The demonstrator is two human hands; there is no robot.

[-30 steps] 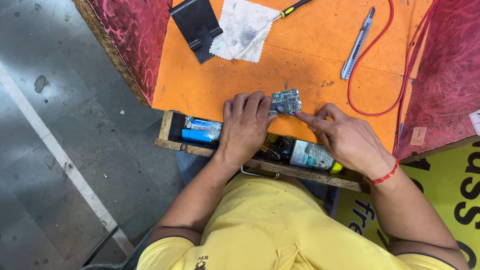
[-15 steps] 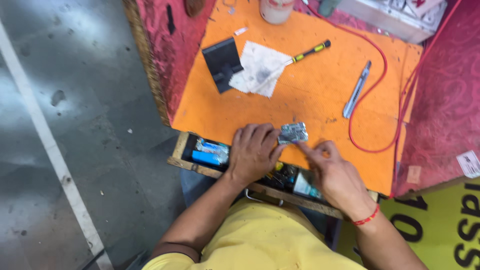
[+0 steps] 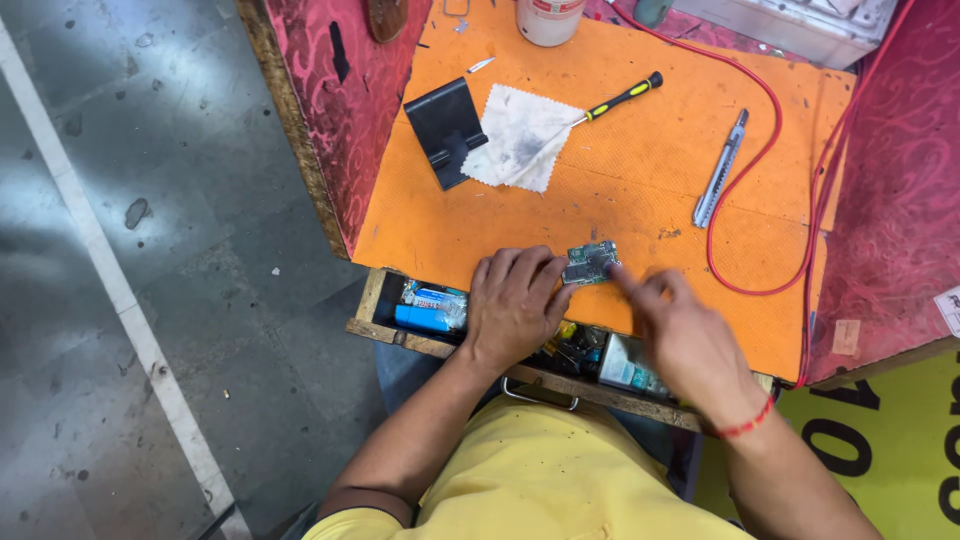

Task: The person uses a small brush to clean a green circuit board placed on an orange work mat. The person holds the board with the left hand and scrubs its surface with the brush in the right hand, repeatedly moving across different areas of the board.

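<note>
Item: small green-and-silver circuit board (image 3: 590, 262), lying flat on the orange textured bench mat (image 3: 640, 190) near its front edge, above the open wooden drawer (image 3: 385, 310) of blue cylinder cells and oddments. Left hand (image 3: 515, 305): palm down, fingers spread loosely, fingertips touching the board's left edge and pinning it; it grips nothing. Right hand (image 3: 685, 335): forefinger extended to the board's right edge, other fingers curled, holding nothing. Change since a second ago: both hands and the board keep the same arrangement, while the view has lifted to take in more of the bench, so the work reads as steady positioning of the board, not a new step. Also present, well apart: black plastic stand (image 3: 447, 130), soiled white cloth (image 3: 520, 137), yellow-and-black screwdriver (image 3: 615, 102), grey utility knife (image 3: 722, 168), red cable (image 3: 775, 190).
</note>
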